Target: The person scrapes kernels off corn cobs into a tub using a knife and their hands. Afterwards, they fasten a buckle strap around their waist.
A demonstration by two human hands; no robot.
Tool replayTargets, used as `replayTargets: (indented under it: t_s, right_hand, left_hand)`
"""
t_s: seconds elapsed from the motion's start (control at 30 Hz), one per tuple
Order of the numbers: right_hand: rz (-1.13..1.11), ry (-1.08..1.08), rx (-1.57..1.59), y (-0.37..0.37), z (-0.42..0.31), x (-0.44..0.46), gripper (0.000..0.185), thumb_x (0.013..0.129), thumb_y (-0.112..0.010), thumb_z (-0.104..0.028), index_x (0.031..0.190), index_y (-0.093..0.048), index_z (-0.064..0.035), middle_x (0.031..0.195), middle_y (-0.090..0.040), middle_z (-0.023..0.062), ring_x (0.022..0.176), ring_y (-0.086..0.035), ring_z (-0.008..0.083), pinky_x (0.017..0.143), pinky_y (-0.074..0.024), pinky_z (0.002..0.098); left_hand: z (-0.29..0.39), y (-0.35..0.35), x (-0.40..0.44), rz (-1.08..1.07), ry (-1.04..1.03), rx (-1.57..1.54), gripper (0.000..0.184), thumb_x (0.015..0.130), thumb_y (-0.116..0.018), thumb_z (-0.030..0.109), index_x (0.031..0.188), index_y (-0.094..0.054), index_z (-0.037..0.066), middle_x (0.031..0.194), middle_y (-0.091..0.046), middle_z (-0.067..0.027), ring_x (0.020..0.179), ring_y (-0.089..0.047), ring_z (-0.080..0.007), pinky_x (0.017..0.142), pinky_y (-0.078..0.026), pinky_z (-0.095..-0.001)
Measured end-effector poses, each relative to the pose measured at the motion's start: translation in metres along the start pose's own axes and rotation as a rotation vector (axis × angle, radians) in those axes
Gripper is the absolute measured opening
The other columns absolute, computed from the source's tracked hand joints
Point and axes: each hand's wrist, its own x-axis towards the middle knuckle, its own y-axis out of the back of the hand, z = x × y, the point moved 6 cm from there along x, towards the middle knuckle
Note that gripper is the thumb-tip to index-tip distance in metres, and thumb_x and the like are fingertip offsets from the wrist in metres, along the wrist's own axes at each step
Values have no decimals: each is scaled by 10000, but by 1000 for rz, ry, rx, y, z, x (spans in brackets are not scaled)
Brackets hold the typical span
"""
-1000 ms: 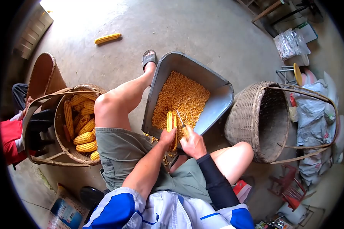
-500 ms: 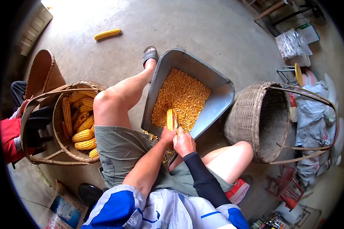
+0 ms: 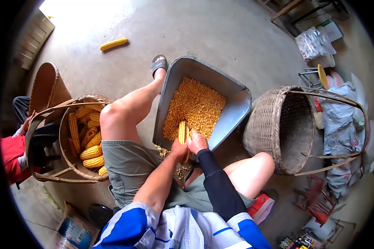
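Note:
My left hand (image 3: pixel 178 149) is closed around the lower end of a yellow corn cob (image 3: pixel 182 132), which points away from me over the metal scoop-shaped bin (image 3: pixel 233 116). Pressed close against the cob's right side is my right hand (image 3: pixel 198 142), its fingers curled. The slim metal tool in that hand showed half a second ago; the fingers now mostly hide it. Loose corn kernels (image 3: pixel 195 101) fill much of the bin below. More kernels lie scattered on the floor under my hands.
On my left stands a wicker basket (image 3: pixel 65 143) of corn cobs (image 3: pixel 90 152), with a person in a red sleeve (image 3: pixel 13 154) beyond it. Another wicker basket (image 3: pixel 264 128) tips on its side at right. One cob (image 3: pixel 114 44) lies on the floor ahead.
My right hand has slid forward along the cob, covering the tool's metal part. The cob has shifted slightly left, and the whole view has moved a little.

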Motion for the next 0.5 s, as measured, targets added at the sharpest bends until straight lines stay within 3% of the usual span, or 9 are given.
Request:
replayTargets:
  t_s: [0.1, 0.27, 0.37, 0.5]
  right_hand:
    - [92, 155, 33, 9, 9, -6, 356, 858, -560, -275, 1126, -609, -46, 960, -674, 238, 894, -653, 419, 810, -524, 480]
    - [246, -29, 16, 46, 32, -28, 390, 860, -587, -273, 1185, -547, -61, 1010, -644, 276, 927, -623, 450, 824, -509, 504]
    - [241, -131, -38, 36, 58, -21, 430, 857, -597, -280, 1205, -525, -38, 1070, -625, 280, 972, -612, 445, 851, -502, 500]
    - [105, -201, -249, 16, 83, -16, 391, 849, -600, -324, 1094, -595, -18, 1111, -609, 258, 990, -613, 436, 876, -496, 504]
  left_hand:
    - [13, 7, -6, 45, -5, 85, 499, 804, -746, 328, 1146, -598, -5, 976, -679, -123, 822, -651, -200, 728, -529, -342]
    - [23, 12, -15, -9, 15, -22, 469, 817, -729, 310, 1134, -595, -9, 926, -659, -106, 776, -626, -178, 687, -514, -341]
    - [44, 13, -37, -66, -41, -79, 474, 815, -735, 288, 1148, -579, -10, 985, -673, -118, 834, -648, -196, 739, -525, -336]
    - [70, 7, -58, -197, -194, -146, 484, 851, -724, 275, 1211, -554, -1, 951, -648, -60, 801, -598, -140, 699, -504, -296]
